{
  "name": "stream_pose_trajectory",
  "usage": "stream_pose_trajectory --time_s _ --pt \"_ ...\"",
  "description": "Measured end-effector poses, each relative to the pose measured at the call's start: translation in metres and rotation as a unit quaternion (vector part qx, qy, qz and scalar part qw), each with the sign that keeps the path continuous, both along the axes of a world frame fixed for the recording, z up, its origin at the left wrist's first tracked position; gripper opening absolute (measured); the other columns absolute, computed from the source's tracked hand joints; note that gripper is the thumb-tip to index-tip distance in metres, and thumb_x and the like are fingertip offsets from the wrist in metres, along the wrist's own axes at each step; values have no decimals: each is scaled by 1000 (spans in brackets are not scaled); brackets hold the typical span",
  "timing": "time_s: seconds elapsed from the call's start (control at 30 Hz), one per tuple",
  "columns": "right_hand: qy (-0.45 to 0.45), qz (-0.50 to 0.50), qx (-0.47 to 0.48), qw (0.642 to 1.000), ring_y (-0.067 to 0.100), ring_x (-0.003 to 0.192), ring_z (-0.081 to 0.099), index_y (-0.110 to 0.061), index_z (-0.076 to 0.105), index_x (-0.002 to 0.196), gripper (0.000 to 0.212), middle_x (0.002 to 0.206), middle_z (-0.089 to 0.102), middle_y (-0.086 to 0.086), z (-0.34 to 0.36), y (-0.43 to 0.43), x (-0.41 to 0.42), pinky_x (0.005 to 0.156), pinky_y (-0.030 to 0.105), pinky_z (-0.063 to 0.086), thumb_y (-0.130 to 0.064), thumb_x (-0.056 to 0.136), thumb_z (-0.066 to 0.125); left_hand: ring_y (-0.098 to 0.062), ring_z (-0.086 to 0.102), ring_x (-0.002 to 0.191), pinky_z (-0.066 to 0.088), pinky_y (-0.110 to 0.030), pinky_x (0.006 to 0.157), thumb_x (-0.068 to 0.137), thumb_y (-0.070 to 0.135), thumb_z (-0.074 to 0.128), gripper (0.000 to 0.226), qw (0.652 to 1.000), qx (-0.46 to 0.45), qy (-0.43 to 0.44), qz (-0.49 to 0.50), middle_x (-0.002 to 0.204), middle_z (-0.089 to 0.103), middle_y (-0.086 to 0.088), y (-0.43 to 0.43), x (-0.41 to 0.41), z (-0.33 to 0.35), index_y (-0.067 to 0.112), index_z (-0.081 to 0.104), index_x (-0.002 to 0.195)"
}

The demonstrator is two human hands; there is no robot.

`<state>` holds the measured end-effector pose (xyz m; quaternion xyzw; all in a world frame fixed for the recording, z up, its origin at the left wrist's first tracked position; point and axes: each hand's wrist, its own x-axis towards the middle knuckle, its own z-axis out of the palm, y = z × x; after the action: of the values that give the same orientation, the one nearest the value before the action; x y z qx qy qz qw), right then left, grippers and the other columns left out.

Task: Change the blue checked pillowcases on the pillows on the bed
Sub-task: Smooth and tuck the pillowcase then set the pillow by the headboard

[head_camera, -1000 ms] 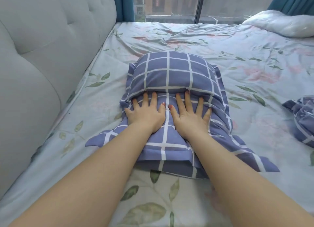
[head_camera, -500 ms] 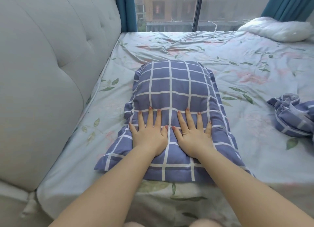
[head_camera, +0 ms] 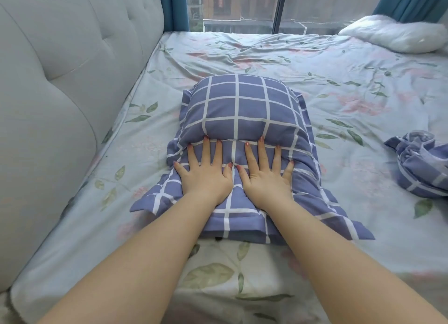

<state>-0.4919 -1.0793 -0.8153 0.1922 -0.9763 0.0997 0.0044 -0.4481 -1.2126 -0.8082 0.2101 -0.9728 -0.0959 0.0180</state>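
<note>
Floral-sheeted bed (head_camera: 242, 275), near edge: left hand (head_camera: 206, 178) and right hand (head_camera: 265, 180) lie flat, fingers spread, pressing the blue checked pillowcase (head_camera: 242, 105). Since half a second ago they slid forward; filling now bunches at the far end, so the pillow is probably being seated. Crumpled case (head_camera: 421, 168) at right edge

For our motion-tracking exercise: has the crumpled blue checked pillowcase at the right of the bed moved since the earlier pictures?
No. The crumpled blue checked pillowcase lies just beyond the same green leaf print on the floral sheet.
</note>
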Motion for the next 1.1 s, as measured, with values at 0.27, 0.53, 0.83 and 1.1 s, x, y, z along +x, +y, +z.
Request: stream_pose_trajectory --time_s 0.27,0.53,0.83,1.1 --pt "28 -3 -10 1000 30 148 -21 -41 -13 152 63 161 -23 -9 4 15 39 114 59 -13 -62 98 11 -26 -19 150 -4 -62 118 102 52 11 63 1000 -9 12 -23 163 -21 7 11 43 8 31 -16 154" --pt "-50 17 10 999 27 148 -20 -46 -14 150 60 161 -21 -15 26 36 71 114 62 -12 -63 97 6 -24 -16 151 -3 -51 122 99 62 6 64 999 8 -45 -16 163 -19 9 14 86 25 37 -15 154" --pt "-104 -168 -137 971 43 123 44 -45 14 152 73 142 38 20 51 102 78 99 47 38 -76 88 32 -36 46 128 42 -44 104 79 75 57 93 940 295 51 161 147 44 -10 -25 123 45 26 23 150" --pt "-186 -62 -167 966 38 115 53 -25 34 139 65 129 58 15 82 122 111 85 39 42 -64 89 49 -28 51 127 42 -39 105 84 64 61 70 952 294 80 40 143 52 4 -28 172 65 35 41 144"
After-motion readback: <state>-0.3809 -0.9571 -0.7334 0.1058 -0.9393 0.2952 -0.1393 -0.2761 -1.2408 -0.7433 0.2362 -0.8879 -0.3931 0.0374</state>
